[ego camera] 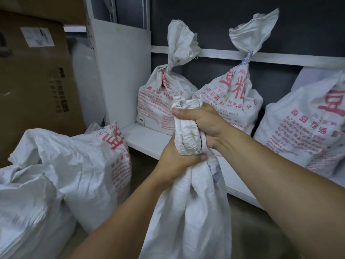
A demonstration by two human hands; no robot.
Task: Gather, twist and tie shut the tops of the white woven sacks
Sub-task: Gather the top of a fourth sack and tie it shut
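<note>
While our left hand (178,161) clamps round the base of the gathered top, our right hand (202,123) grips the bunch just above it. Both fists are wrapped tight on the sack (186,212) that stands directly in front of us. Its neck (186,136) looks gathered and partly wrung, and no cord or knot shows on it. We judge that the twisting step is in hand and the tie is not yet made. The next move calls for the lower fist to pin the base while the upper one turns the bunch tight, then for binding it. To our left, two floor sacks (56,165) slump with loose tops, apparently waiting their turn. Beyond, on the white shelf (149,141), three shelf sacks (235,98) stand. Two have twisted, cinched necks with flared tops, and we cannot tell about the third. A box (33,86) sits far left.
</note>
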